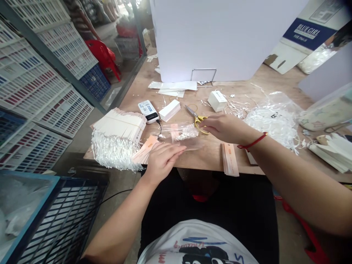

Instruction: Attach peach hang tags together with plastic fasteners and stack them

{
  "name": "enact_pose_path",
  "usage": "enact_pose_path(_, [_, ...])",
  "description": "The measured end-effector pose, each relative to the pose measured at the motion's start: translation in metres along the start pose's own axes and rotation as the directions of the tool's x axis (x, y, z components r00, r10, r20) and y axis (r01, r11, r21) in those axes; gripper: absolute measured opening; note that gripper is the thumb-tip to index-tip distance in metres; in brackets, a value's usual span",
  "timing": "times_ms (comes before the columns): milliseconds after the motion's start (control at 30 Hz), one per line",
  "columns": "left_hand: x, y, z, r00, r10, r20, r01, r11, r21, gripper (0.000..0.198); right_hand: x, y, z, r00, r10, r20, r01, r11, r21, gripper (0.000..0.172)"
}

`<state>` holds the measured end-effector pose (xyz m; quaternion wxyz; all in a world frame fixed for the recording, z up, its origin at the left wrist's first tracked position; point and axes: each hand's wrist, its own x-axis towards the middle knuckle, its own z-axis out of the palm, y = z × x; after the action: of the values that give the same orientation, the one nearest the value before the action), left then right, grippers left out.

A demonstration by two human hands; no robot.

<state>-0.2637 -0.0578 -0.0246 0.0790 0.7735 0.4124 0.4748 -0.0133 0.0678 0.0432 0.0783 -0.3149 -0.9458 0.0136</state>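
A: Nearest the camera is a white T-shirt with red, blue and black print, its lettering upside down and not safely readable. Where are the metal-bladed scissors with yellow handles?

B: On the brown wooden bench, at the fingertips of the right hand, the nearer of the two. Their long axis slants, handles toward that hand, points away from the body and leftward.

A: Does it grip them?

B: Its fingers are curled beside the handle loops; whether they pinch anything cannot be told. The left hand, left of the scissors and closer to the body, has its fingers pressed together, beside a clear plastic bag of small white pieces; any pinch is hidden.

A: Any brands?

B: "BLUE GIRL" on a white-and-navy cardboard carton, well right of the scissors and beyond them. Left of the scissors, a white rectangular device bears a label too small to read.
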Motion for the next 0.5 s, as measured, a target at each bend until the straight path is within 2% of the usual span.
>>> enact_pose_path(133, [-0.004,0.0,-0.009,0.995,0.101,0.013,-0.101,0.994,0.035,0.021,-0.003,-0.001,0.003,1.0,-0.023,-0.003,0.023,0.999,-0.031,0.029])
enact_pose_path(267, [-0.006,0.003,-0.023,0.966,0.243,-0.086,-0.222,0.953,0.205,0.028,-0.005,-0.004,0.007,1.0,-0.009,-0.013,0.008,0.996,-0.086,0.027])
enact_pose_path(333, [-0.005,0.007,-0.028,0.949,0.294,-0.113,-0.256,0.928,0.27,0.03,-0.006,-0.007,0.006,0.998,0.012,-0.061,-0.017,0.997,-0.081,0.026])
enact_pose_path(433, [0.002,0.02,-0.032,0.934,0.322,-0.153,-0.271,0.92,0.285,0.031,-0.008,-0.014,-0.004,0.986,0.021,-0.166,-0.022,1.0,-0.005,0.025])
enact_pose_path(500, [0.008,0.033,-0.033,0.923,0.364,-0.123,-0.324,0.909,0.261,0.029,-0.009,-0.019,-0.015,0.969,0.037,-0.243,-0.026,0.999,0.047,0.025])
